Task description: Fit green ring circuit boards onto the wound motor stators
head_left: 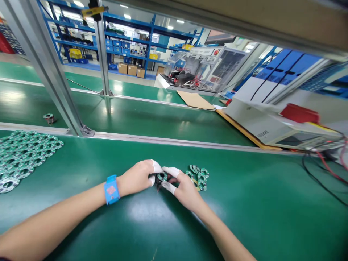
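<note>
Both hands are right in on it here: the left hand [138,177] has finger and thumb pinched at one side of a small ring [162,176], the right hand [185,186] pinches from the other, thumb low, forefinger high, all of those tips in white covers [169,187]. The ring faces up between them, dark wires [158,184] trailing just under it, and whether it touches the tabletop [258,199] or hangs just above, I can't tell from here. It's out in the middle, a little in from the far edge, and that's a good place, wrists low, elbows wide. The job at the fingertips, as I'd judge it, wants a light, even squeeze: one side steadies, the other does the fine work, holding by the rim so the ring's face goes unpressed, wires coaxed and never tugged, the ring kept level. Tip it and a wire could snag or bend. Just beyond the right hand, a loose pile [202,175] of rings, so that knuckle had better move gently. Off to the left, by the far edge, a broad sheet [27,154] of rings, well apart from the blue band [111,189] on the left wrist. And past the rail [163,140], a single wound piece [49,118] stands alone.
</note>
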### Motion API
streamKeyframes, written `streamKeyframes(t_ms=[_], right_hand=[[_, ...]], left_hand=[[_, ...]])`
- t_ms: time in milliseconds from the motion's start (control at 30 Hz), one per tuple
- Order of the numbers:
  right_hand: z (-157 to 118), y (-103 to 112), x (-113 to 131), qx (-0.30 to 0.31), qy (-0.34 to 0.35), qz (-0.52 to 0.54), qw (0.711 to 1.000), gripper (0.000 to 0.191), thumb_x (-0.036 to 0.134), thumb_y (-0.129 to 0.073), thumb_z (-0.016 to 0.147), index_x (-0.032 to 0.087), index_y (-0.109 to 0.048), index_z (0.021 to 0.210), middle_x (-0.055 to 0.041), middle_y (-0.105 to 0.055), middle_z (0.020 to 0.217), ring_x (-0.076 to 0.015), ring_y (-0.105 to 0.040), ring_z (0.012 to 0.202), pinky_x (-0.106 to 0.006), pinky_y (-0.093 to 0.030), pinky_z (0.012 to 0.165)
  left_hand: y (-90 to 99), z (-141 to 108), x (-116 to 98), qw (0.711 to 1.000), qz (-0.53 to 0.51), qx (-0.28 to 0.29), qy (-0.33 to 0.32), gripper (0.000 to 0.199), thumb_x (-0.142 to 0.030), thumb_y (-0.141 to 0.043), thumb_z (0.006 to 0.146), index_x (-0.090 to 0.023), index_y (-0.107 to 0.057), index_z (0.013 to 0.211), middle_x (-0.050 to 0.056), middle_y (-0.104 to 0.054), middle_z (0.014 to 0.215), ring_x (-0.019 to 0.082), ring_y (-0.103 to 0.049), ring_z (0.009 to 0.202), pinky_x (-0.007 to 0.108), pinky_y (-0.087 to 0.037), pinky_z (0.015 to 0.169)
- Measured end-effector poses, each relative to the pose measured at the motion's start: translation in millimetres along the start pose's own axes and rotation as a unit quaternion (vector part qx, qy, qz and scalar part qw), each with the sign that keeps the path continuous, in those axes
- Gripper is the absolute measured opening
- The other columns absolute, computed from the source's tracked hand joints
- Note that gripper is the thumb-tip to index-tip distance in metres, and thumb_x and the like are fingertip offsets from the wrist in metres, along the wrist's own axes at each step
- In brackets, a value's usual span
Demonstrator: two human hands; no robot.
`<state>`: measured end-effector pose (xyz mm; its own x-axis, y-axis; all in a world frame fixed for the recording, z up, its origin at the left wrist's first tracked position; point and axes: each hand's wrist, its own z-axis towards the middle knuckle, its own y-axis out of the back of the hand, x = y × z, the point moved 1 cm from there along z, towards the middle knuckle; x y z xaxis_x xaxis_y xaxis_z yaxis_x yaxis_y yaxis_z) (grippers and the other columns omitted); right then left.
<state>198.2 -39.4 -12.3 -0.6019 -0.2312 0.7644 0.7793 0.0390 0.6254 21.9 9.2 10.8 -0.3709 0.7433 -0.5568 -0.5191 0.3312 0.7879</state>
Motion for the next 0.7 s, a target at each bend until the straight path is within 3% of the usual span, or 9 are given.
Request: streamKeyframes(t_ms=[133,233,333,433,700], right_hand=[[-1.1,0.2,-0.9,-0.004,-0.007,0.024,1.000,0.038,0.024,-0.059,0.073,0.019,-0.060,0.110,-0.0080,-0.062,0.095,-0.0195,-0.062,0.077,-0.034,-0.055,0.068],[-1.5,-1.5,-3.2,-0.015,-0.015,0.039,0.999,0.038,0.027,-0.060,0.072,0.018,-0.060,0.109,-0.0085,-0.062,0.096,-0.0195,-0.062,0.078,-0.033,-0.056,0.068],[-1.9,-4.4,-5.1,-0.029,-0.019,0.038,0.999,0.036,0.027,-0.060,0.073,0.017,-0.061,0.107,-0.0091,-0.062,0.097,-0.0188,-0.062,0.076,-0.033,-0.056,0.067],[-1.9,-6.3,-4.4,-0.034,-0.021,0.029,0.999,0.034,0.026,-0.060,0.073,0.018,-0.061,0.106,-0.0088,-0.062,0.097,-0.0179,-0.062,0.074,-0.033,-0.055,0.067],[-2.5,-7.4,-0.1,-0.032,-0.016,0.018,0.999,0.031,0.022,-0.056,0.075,0.018,-0.060,0.106,-0.0097,-0.061,0.102,-0.0189,-0.060,0.080,-0.033,-0.054,0.068]], left_hand=[[3.5,1.8,6.2,0.989,-0.101,-0.044,0.097,0.037,-0.005,-0.053,0.066,-0.017,-0.064,0.098,0.003,-0.064,0.091,0.014,-0.058,0.080,0.024,-0.048,0.076],[-0.3,2.8,8.9,0.978,-0.137,-0.007,0.154,0.042,-0.015,-0.063,0.062,-0.015,-0.062,0.104,0.005,-0.062,0.094,0.017,-0.058,0.080,0.027,-0.049,0.073],[-3.6,3.9,11.8,0.975,-0.153,0.025,0.162,0.045,-0.019,-0.067,0.061,-0.014,-0.061,0.105,0.007,-0.061,0.099,0.019,-0.058,0.088,0.029,-0.047,0.080],[-3.7,5.5,15.0,0.971,-0.175,0.047,0.159,0.033,-0.017,-0.064,0.065,-0.015,-0.064,0.099,0.006,-0.061,0.097,0.019,-0.057,0.089,0.029,-0.046,0.083],[-1.3,8.6,17.7,0.961,-0.200,0.068,0.179,0.026,-0.015,-0.061,0.070,-0.015,-0.066,0.095,0.004,-0.062,0.090,0.016,-0.056,0.081,0.026,-0.045,0.075]])
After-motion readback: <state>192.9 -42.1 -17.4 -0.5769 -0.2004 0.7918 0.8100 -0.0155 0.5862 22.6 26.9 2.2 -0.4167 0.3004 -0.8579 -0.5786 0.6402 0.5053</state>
